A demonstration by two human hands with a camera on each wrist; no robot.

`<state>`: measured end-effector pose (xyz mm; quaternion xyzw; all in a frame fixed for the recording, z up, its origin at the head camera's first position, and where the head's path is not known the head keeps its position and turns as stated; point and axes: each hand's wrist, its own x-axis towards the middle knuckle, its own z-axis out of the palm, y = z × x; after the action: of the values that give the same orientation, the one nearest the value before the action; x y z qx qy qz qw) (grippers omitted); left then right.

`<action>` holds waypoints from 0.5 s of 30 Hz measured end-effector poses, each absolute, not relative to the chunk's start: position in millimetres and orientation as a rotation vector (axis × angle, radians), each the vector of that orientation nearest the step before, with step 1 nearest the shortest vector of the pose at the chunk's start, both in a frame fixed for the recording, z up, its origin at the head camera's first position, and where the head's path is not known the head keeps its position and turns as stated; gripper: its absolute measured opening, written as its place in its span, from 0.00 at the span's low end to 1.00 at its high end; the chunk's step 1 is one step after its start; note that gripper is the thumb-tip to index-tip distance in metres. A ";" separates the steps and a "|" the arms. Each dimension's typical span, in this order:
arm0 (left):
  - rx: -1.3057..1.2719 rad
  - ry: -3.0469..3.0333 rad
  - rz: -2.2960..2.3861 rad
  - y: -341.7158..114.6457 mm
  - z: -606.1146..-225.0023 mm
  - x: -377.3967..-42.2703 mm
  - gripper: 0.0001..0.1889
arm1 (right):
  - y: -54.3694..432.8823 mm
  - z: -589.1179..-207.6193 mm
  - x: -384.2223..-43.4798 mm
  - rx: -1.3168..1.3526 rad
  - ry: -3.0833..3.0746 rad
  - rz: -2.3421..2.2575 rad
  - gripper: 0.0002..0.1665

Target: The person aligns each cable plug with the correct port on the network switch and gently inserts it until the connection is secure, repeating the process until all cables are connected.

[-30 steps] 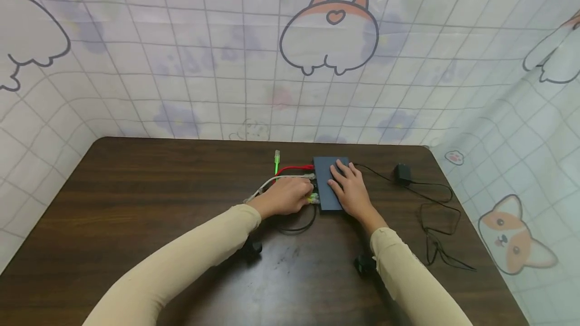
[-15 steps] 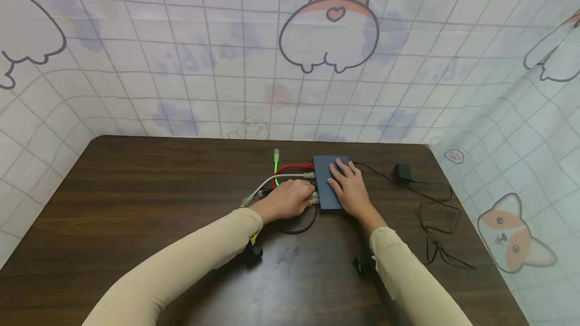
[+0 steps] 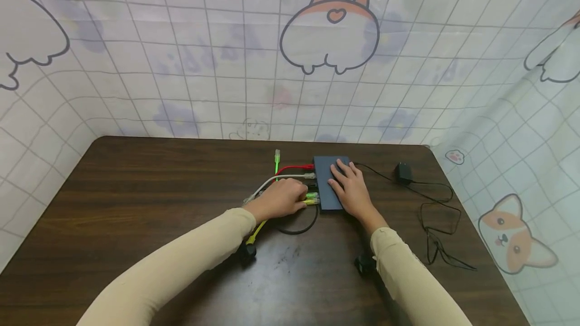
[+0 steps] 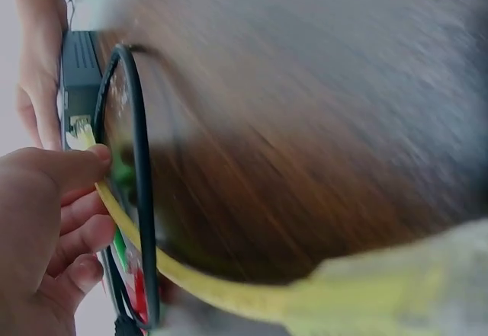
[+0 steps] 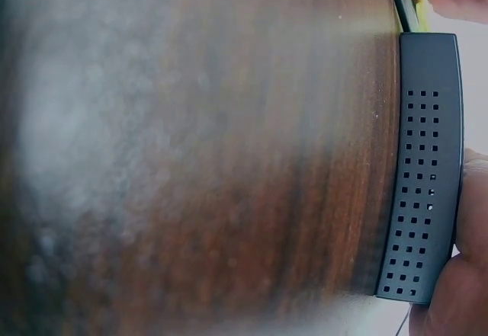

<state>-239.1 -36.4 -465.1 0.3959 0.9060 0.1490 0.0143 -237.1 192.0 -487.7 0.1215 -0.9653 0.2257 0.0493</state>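
A flat blue-grey network switch (image 3: 325, 185) lies on the table, its ports facing left. My right hand (image 3: 351, 190) rests on its top with fingers spread. My left hand (image 3: 282, 198) is just left of the ports. In the left wrist view, its thumb and finger pinch the yellow network cable (image 4: 114, 206) close to its plug (image 4: 81, 129), which sits in an end port. Next to it a green cable's plug (image 3: 311, 195) is also at the ports. A white cable (image 3: 290, 176) and a red cable (image 3: 294, 167) enter farther back. The left fingers partly hide the cables.
A black cable (image 3: 296, 231) loops in front of the left hand. The green cable's loose end (image 3: 277, 157) points to the back. Right of the switch lie a black power adapter (image 3: 403, 172) and its thin cord (image 3: 437, 238). A patterned curtain (image 3: 217, 64) borders the dark wooden table (image 3: 149, 185).
My left hand has drawn back slightly to the left from the ports, leaving the green and yellow plugs in plainer view. My right hand stays on the switch.
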 end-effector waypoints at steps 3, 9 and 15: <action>1.254 2.818 0.431 -41.4 -465.2 -239.1 0.10 | 192.8 -488.4 -236.9 0.374 -2.934 0.694 0.30; 1.288 2.808 0.392 -49.4 -461.7 -235.3 0.08 | 193.4 -489.1 -236.6 0.379 -2.936 0.714 0.30; 1.331 2.813 0.369 -51.0 -459.6 -234.1 0.08 | 192.5 -488.9 -237.2 0.371 -2.950 0.711 0.30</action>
<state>-234.1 -51.0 -459.6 0.4248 0.8976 0.1177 0.0038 -237.2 192.5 -488.9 0.1212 -0.9641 0.2323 0.0424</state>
